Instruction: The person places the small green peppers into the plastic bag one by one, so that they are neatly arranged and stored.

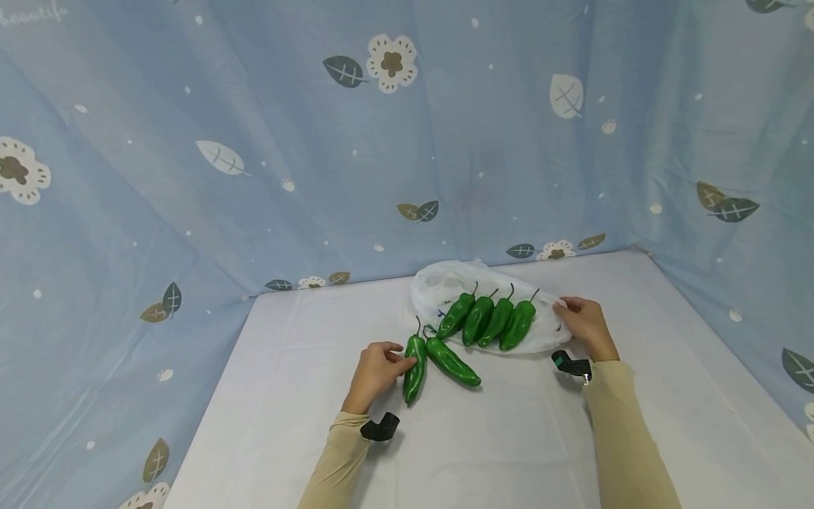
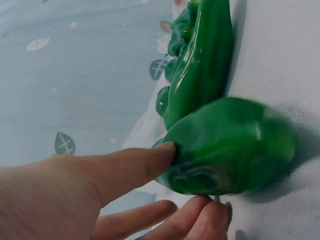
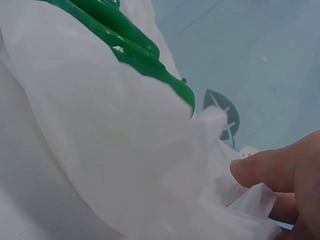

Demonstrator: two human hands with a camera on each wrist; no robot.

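Note:
My left hand [image 1: 375,372] pinches a long green pepper [image 1: 415,367] lying on the white cloth, thumb on one side and fingers on the other. In the left wrist view the thumb presses that pepper near its end. Just right of it lies a second green pepper [image 1: 451,362], slanting down to the right. Several more green peppers [image 1: 478,320] lie side by side on a thin white plastic bag [image 1: 548,336], their stems pointing away. My right hand [image 1: 586,326] pinches the right edge of the bag, seen crumpled by the fingers in the right wrist view.
A white cloth [image 1: 509,438] covers the table. Blue fabric [image 1: 318,177] with leaf and flower prints hangs behind and at both sides, meeting the table's back edge just behind the bag. Black wrist cameras [image 1: 380,427] stick out from both wrists.

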